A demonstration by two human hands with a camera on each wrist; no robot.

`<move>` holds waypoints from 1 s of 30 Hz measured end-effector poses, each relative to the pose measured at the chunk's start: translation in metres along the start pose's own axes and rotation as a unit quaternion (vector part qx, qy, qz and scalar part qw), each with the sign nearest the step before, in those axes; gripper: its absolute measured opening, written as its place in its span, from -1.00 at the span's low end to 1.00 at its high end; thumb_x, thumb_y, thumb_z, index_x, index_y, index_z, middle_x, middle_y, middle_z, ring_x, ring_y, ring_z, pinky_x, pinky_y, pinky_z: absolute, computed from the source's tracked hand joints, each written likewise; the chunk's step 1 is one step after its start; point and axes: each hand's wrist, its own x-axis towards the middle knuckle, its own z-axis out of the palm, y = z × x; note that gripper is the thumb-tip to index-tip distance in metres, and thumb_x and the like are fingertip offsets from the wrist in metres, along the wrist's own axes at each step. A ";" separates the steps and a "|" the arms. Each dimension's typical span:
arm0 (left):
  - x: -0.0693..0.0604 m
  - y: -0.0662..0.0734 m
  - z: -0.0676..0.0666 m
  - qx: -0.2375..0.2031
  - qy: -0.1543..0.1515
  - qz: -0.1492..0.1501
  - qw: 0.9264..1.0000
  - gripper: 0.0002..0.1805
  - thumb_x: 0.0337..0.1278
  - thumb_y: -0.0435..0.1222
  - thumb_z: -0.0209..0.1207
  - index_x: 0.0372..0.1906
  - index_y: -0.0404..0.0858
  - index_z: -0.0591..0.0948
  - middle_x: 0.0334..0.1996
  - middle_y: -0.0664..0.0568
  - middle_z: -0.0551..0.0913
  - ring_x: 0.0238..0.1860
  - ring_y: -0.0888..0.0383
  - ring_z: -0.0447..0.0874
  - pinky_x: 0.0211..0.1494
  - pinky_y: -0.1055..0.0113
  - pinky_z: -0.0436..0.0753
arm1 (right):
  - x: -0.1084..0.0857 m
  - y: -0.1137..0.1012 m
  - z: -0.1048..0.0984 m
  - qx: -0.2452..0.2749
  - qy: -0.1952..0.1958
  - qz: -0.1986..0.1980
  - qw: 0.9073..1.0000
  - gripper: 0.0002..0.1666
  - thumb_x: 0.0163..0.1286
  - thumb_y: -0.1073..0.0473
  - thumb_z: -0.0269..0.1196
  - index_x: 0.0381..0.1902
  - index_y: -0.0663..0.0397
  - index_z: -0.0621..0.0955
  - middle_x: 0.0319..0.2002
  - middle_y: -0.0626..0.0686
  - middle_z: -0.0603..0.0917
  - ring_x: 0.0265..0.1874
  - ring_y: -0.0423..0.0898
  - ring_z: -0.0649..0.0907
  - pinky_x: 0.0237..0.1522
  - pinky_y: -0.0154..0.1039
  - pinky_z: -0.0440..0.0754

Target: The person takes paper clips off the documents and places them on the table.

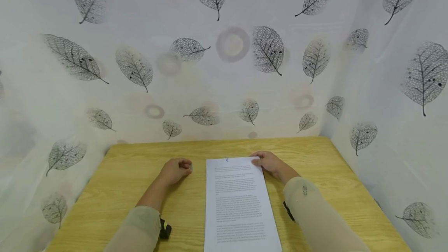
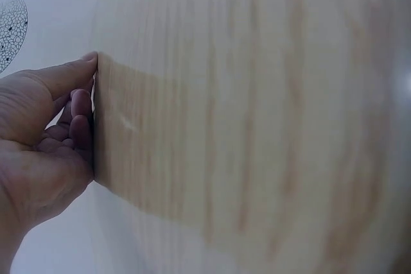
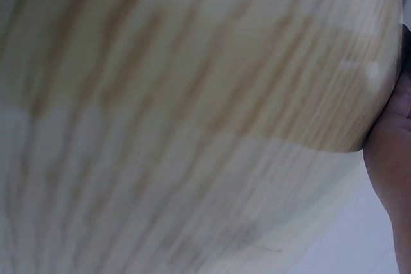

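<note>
A stack of printed paper [image 1: 238, 205] lies on the wooden table, its near end cut off by the bottom of the head view. A dark paper clip [image 1: 226, 159] sits on its far edge. My right hand [image 1: 268, 163] grips the far right corner, thumb on top and fingers at the edge. To the left of the paper, apart from it, my left hand [image 1: 176, 171] has curled fingers. At its fingertips shows a small, thin, pale piece [image 1: 191, 167] that looks like a paper clip, too small to be sure. In the right wrist view, the right hand's fingers are mostly hidden.
The yellow wood-grain table [image 1: 140, 158] spreads around the paper. Behind it and on both sides hang pale sheets with a leaf print [image 1: 268, 49]. Dark straps [image 1: 165, 229] show at both sleeve cuffs.
</note>
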 end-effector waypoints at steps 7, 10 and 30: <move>0.001 -0.002 -0.001 -0.022 -0.006 -0.002 1.000 -0.58 0.33 -0.35 0.43 0.24 -0.31 0.70 0.04 -0.12 0.79 0.02 0.04 0.77 0.21 0.08 0.73 | 0.001 -0.002 -0.003 -0.001 -0.001 0.000 1.000 -0.62 0.63 0.27 0.24 0.32 0.25 0.64 0.17 0.21 0.77 -0.09 -0.12 0.74 -0.06 -0.30 0.69; 0.002 -0.003 -0.001 -0.045 -0.009 -0.011 0.999 -0.53 0.31 -0.39 0.39 0.31 -0.30 0.66 0.12 -0.14 0.76 0.10 -0.01 0.72 0.28 0.07 0.70 | 0.000 -0.003 -0.004 -0.003 -0.003 -0.002 1.000 -0.62 0.63 0.27 0.24 0.32 0.27 0.64 0.17 0.21 0.77 -0.10 -0.13 0.74 -0.07 -0.31 0.68; 0.002 0.022 0.018 -0.137 0.089 -0.038 0.986 -0.68 0.50 -0.39 0.03 0.23 -0.37 0.55 0.07 -0.17 0.62 0.11 -0.04 0.58 0.15 0.24 0.55 | 0.004 0.003 -0.002 0.013 -0.002 -0.004 1.000 -0.62 0.62 0.30 0.25 0.31 0.28 0.64 0.17 0.23 0.77 -0.11 -0.13 0.75 -0.09 -0.30 0.71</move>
